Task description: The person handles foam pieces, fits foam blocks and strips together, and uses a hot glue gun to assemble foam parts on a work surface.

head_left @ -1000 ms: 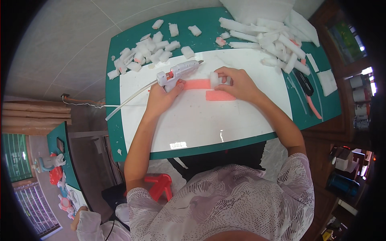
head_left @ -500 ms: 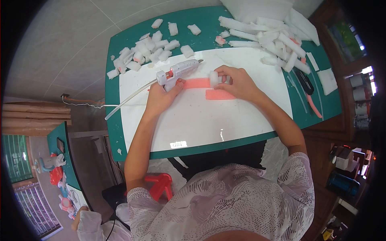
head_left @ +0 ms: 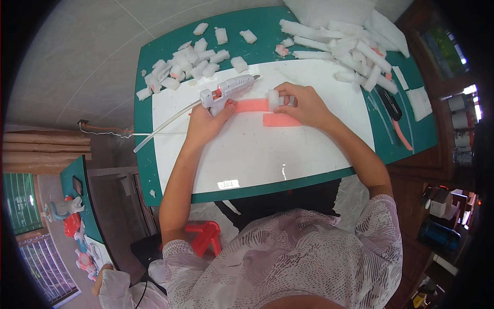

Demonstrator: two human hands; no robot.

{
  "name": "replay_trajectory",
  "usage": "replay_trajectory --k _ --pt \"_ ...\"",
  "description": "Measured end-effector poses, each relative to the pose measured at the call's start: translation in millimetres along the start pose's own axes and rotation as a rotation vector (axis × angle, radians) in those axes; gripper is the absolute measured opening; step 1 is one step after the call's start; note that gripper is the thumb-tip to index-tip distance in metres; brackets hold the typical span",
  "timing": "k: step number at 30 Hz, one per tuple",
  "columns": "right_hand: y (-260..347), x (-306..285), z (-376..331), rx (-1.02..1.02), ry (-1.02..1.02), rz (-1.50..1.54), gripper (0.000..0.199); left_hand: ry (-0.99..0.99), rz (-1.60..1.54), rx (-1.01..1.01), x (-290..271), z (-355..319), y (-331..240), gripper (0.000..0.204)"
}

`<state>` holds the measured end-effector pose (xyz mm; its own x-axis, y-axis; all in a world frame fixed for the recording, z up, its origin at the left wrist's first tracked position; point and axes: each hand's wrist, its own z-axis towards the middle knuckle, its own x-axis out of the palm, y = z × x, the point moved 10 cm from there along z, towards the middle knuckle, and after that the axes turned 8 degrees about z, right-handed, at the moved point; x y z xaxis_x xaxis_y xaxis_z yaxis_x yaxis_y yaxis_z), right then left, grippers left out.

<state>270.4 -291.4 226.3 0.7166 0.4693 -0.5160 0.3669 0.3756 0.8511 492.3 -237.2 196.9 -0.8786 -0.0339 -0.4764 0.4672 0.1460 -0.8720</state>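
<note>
Fingers of the left hand [head_left: 206,121] wrap around the handle of a white glue gun [head_left: 226,88], whose nozzle points right, toward the far edge of the white board [head_left: 257,149]. A pale cable [head_left: 164,123] trails from the gun's rear off to the left, across the green cutting mat [head_left: 146,170]. Just right of the gun lies a pink foam strip [head_left: 251,105], flat on the board between the two hands. At its right end, the right hand [head_left: 303,105] pinches a small white foam block [head_left: 273,99] between thumb and fingertips, pressing it onto the strip. A second pink strip [head_left: 280,120] lies just under that hand. Further right, a pile of white foam pieces [head_left: 355,51] covers the mat's far corner, and a pink-handled knife [head_left: 399,131] lies near the right edge.
</note>
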Motion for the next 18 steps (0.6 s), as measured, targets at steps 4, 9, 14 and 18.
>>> replay_trajectory --k 4,9,14,18 --pt "2.1 -0.7 0.0 0.015 0.008 0.002 0.042 -0.005 0.004 -0.006 -0.3 -0.1 -0.2 0.028" --pt "2.1 0.5 0.1 0.017 0.016 0.002 0.042 0.011 0.049 0.026 0.5 0.0 -3.7 0.025" --pt "0.6 0.0 0.5 0.04 0.02 -0.007 0.042 0.013 0.054 0.02 0.1 0.6 -2.2 0.025" --pt "0.2 0.1 0.3 0.039 0.021 -0.005 0.043 0.02 0.058 0.038 0.8 1.0 -2.3 0.025"
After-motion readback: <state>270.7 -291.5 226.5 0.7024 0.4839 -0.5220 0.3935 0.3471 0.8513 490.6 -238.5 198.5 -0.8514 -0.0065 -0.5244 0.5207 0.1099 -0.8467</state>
